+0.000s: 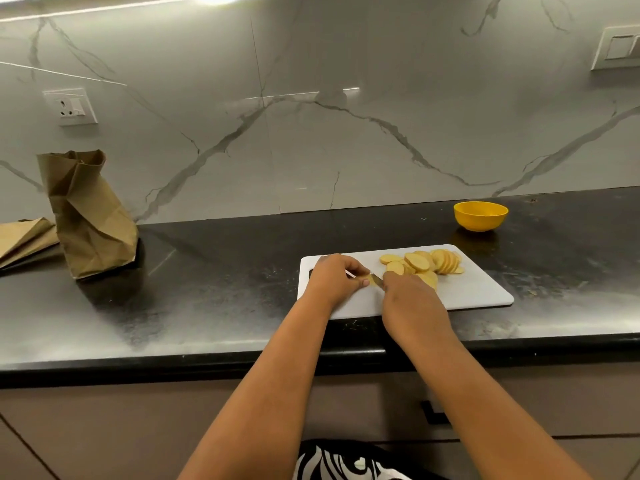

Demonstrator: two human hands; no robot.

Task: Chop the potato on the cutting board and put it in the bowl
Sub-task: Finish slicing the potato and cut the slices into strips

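Two hands close together on the near left of the white cutting board [478,292]: left hand [332,277] pinching the last potato bit [373,279], right hand [410,299] curled on the knife [378,281], slices [420,263] just right, yellow bowl [480,216] far right.

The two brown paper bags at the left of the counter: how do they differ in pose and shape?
The nearer paper bag stands upright, leaning a little, with its crumpled mouth at the top; the flat paper bag lies on the counter, folded down. The standing one shows whole; the flat one is cut by the picture's left edge. Both are brown, creased, and sit by the wall.
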